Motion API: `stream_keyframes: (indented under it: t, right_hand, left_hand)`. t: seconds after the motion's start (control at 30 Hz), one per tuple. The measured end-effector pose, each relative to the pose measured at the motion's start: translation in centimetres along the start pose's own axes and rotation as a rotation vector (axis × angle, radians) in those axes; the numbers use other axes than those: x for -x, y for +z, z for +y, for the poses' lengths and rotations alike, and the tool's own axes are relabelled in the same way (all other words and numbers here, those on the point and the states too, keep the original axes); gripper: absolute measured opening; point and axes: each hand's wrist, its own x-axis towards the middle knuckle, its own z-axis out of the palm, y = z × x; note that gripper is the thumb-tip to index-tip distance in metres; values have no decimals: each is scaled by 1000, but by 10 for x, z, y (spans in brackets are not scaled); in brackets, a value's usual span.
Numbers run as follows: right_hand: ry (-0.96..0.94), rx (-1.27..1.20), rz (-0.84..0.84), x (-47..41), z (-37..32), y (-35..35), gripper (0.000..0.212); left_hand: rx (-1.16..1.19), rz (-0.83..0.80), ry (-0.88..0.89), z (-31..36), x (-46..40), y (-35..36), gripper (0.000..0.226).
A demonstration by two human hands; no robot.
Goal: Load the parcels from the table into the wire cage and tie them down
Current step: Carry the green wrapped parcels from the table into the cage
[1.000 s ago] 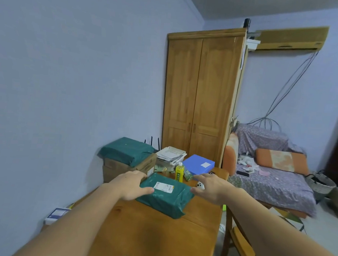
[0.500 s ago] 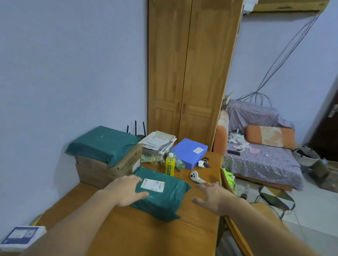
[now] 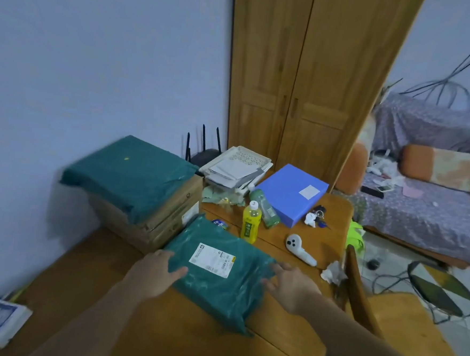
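- The left hand (image 3: 153, 272) lies on the left edge of the green parcel (image 3: 219, 271), thumb over the top face and fingers bent round the side, so it grips that edge.
- The right hand (image 3: 290, 286) touches the parcel's right edge with fingers spread and fairly straight; it has no closed hold.
- The parcel lies flat on the wooden table (image 3: 189, 341), label up, near the front edge, beside a yellow bottle (image 3: 250, 222).
- A second green parcel (image 3: 130, 172) sits on a cardboard box (image 3: 153, 222) by the wall.
- Step in hand, as judged: picking up the first parcel.
- The next move calls for the right fingers to close under the edge, then a two-handed lift; the wire cage is not in view.
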Motion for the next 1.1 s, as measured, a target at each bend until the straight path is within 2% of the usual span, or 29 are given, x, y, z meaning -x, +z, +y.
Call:
stream_keyframes:
  t: [0.17,0.3,0.43,0.53,0.57,0.8,0.9,1.0,1.07,1.1]
  right_hand:
    - [233,-354,-49,-57,9,58,70]
    - [373,-719,-118,-87,1,98,67]
    - [417,-982,-179,-102,-18,128,72]
    - [406,-1059,-186,-118,-18,153,121]
    - [406,-1065,-189,-123,-16,160,128]
    - [471,-1098,-149,-131,-15,181,141]
    - [468,-1137,-137,-130,-16,182,139]
    - [444,-1161,-135,-124,-12,180,132]
    - [452,-1262,-128,-105,-12,164,123]
    - [470,-1343,-129,-92,-12,154,112]
  left_hand:
    - [139,41,-224,-12,-70,24,100]
    - [240,-17,-312,-31,-125,49,139]
    - [214,-55,-330,-23,-154,63,124]
    - [188,-77,-333,-20,-169,67,127]
    - [193,-81,-337,-22,-173,69,127]
    - [170,-28,-343,-26,-177,77,117]
    - [217,-47,-360,-27,-179,76,125]
    - [374,-85,-386,-37,-173,78,151]
    - [442,-115,-404,-48,-165,87,157]
    - [450,-120,-401,-50,-156,91,154]
